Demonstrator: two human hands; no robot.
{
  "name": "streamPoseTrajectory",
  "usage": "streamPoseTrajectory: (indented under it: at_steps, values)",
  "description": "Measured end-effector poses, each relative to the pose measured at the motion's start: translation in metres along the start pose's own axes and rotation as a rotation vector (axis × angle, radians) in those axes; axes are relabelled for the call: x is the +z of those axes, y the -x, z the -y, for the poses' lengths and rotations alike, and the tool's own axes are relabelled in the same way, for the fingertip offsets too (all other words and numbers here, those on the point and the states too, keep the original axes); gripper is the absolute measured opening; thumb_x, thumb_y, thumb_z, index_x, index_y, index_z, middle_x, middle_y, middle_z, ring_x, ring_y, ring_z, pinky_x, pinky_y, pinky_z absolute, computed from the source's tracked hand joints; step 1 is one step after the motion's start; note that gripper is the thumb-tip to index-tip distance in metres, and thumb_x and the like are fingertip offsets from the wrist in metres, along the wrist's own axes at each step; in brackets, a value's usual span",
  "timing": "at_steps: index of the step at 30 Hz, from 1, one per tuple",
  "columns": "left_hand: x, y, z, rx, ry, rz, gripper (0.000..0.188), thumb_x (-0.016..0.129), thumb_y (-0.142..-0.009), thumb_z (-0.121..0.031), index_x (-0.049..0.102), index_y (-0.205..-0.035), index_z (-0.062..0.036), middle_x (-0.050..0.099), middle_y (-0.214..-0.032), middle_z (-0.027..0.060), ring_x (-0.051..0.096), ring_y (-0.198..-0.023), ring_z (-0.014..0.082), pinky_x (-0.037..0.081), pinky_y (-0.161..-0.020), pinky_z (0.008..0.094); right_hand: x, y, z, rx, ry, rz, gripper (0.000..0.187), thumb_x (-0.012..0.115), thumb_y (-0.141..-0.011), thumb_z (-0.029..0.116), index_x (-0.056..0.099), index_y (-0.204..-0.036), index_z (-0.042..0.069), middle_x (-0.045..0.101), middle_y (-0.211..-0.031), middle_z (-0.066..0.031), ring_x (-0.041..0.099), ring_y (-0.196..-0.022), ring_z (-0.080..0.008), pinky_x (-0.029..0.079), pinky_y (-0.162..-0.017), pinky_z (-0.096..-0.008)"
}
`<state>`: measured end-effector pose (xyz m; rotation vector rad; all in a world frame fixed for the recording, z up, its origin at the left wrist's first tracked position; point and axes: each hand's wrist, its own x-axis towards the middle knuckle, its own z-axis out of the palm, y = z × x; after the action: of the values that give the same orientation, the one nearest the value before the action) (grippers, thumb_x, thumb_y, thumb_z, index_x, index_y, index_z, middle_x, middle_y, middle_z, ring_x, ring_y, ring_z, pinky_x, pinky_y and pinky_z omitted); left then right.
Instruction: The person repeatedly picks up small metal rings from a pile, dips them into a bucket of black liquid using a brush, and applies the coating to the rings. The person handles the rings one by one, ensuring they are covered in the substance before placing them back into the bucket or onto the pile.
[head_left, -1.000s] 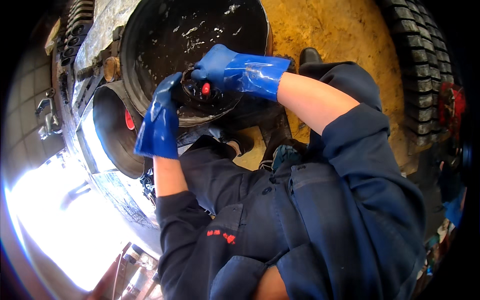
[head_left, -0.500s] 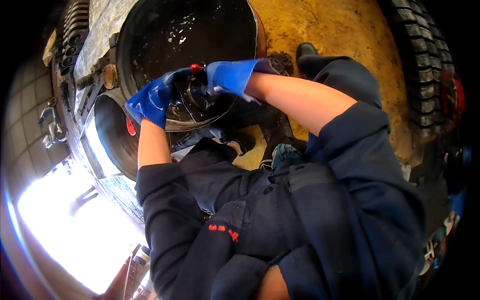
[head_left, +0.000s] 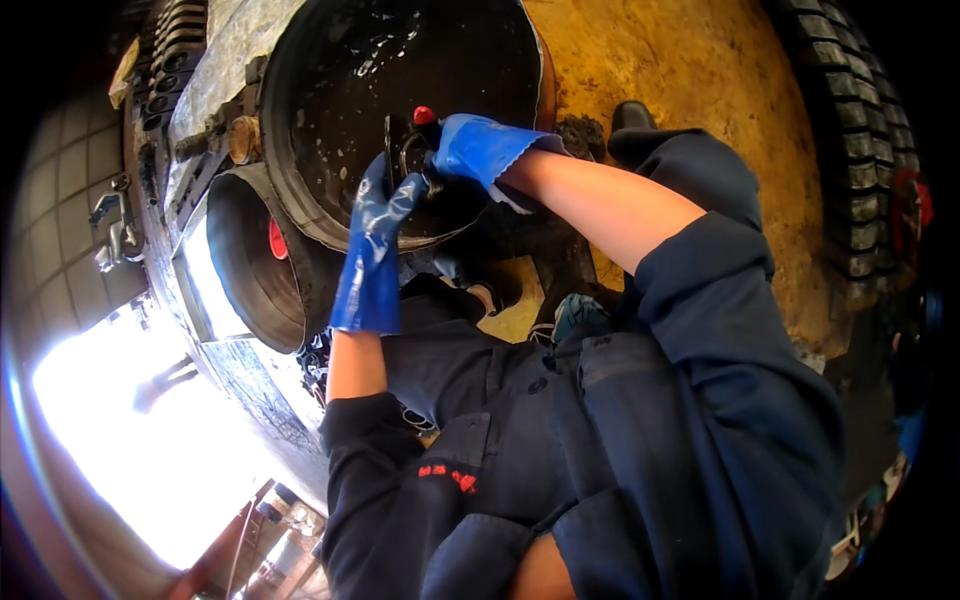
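Observation:
Both my hands wear long blue rubber gloves, wet and shiny. My left hand (head_left: 378, 215) is open over the near rim of a big round tub (head_left: 325, 228) of dark liquid, its fingers and thumb apart. Just beyond its fingertips is a dark, wet, ring-shaped metal part (head_left: 412, 152), partly hidden by my gloves. My right hand (head_left: 470, 150) is closed around a black-handled tool (head_left: 425, 122) with a red end that sticks up past the glove. What the tool's lower end looks like is hidden.
A smaller round metal container (head_left: 240, 262) with something red inside stands left of the tub. Dark metal parts lie on the silvery bench (head_left: 232, 80). A large tyre-like tread (head_left: 835, 130) runs along the right, beside the stained yellow floor (head_left: 680, 60). My legs are close below the tub.
My left hand has come away from the dark part, turned upright and spread its fingers. My right hand stays on the tool, and the whole view has shifted slightly.

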<state>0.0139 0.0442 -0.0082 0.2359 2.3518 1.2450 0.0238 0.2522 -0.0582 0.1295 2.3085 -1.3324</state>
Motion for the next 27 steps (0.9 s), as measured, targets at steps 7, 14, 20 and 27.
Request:
streamPoseTrajectory:
  at_steps: [7, 14, 20, 27]
  values:
    - [-0.004, -0.018, 0.065, 0.100, 0.014, -0.223, 0.052, 0.073, -0.097, -0.019, 0.057, -0.142, 0.0024, 0.068, -0.128, 0.0138, 0.066, -0.112, 0.0204, 0.053, -0.099, 0.0344, -0.015, 0.015, 0.015, 0.055, -0.098, 0.081, 0.047, 0.070, -0.088, 0.045, 0.075, -0.115, 0.006, 0.073, -0.111, -0.0249, 0.070, -0.104, -0.0416, 0.054, -0.091, -0.0439]
    - [-0.009, -0.019, 0.045, 0.201, -0.193, -0.240, 0.046, 0.062, -0.101, -0.015, 0.053, -0.143, 0.0014, 0.066, -0.128, 0.0138, 0.062, -0.114, 0.0202, 0.050, -0.100, 0.0339, -0.038, 0.007, 0.011, 0.345, 0.125, -0.225, 0.042, 0.065, -0.095, 0.044, 0.075, -0.125, 0.018, 0.074, -0.125, -0.0084, 0.071, -0.116, -0.0313, 0.056, -0.099, -0.0383]
    - [-0.014, -0.002, 0.042, 0.147, -0.633, -0.177, 0.048, 0.051, -0.103, -0.011, 0.044, -0.149, 0.0005, 0.060, -0.137, 0.0158, 0.057, -0.123, 0.0226, 0.045, -0.107, 0.0347, -0.029, -0.002, 0.008, 0.140, -0.886, -0.261, 0.038, 0.069, -0.097, 0.037, 0.072, -0.114, 0.003, 0.075, -0.111, -0.0199, 0.073, -0.100, -0.0286, 0.056, -0.089, -0.0397]
    - [-0.003, 0.011, 0.037, 0.159, -1.114, -0.065, 0.051, 0.039, -0.105, -0.006, 0.034, -0.156, -0.0007, 0.052, -0.146, 0.0182, 0.051, -0.133, 0.0253, 0.039, -0.114, 0.0356, 0.005, -0.046, 0.013, -0.001, -0.090, -0.088, 0.029, 0.060, -0.101, 0.034, 0.073, -0.107, 0.009, 0.074, -0.096, -0.0132, 0.070, -0.094, -0.0233, 0.054, -0.083, -0.0340]
